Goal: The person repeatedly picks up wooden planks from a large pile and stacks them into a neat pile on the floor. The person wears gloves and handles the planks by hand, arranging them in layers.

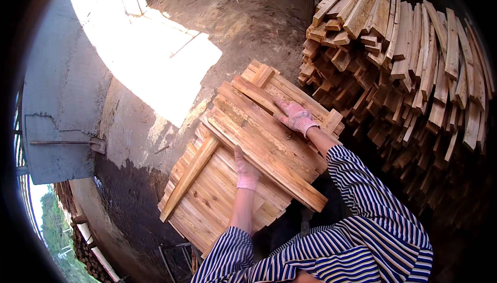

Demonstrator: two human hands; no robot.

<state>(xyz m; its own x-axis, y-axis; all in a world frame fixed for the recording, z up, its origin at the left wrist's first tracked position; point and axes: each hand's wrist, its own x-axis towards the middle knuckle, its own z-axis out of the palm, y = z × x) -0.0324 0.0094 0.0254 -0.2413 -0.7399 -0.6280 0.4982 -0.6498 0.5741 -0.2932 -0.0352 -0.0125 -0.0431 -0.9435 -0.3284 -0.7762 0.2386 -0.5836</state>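
A stack of sawn wooden planks (269, 133) lies in front of me over a layer of narrower boards (222, 200). My left hand (247, 173), in a pale pink glove, grips the near edge of a long wooden plank (290, 182); some of its fingers are hidden by the wood. Farther to the right, my right hand (295, 116), gloved alike, is closed over the end of a shorter wooden plank (254, 93) on top of the stack, thumb and fingers on either side.
Crosswise battens (190, 178) lie over the lower boards. At the right rises a large pile of loose wooden strips (414, 55), their ends jutting toward me. A grey wall (62, 102) stands at left; bright sunlight falls on the dirt floor (248, 19). A metal frame (176, 257) shows at the lower left.
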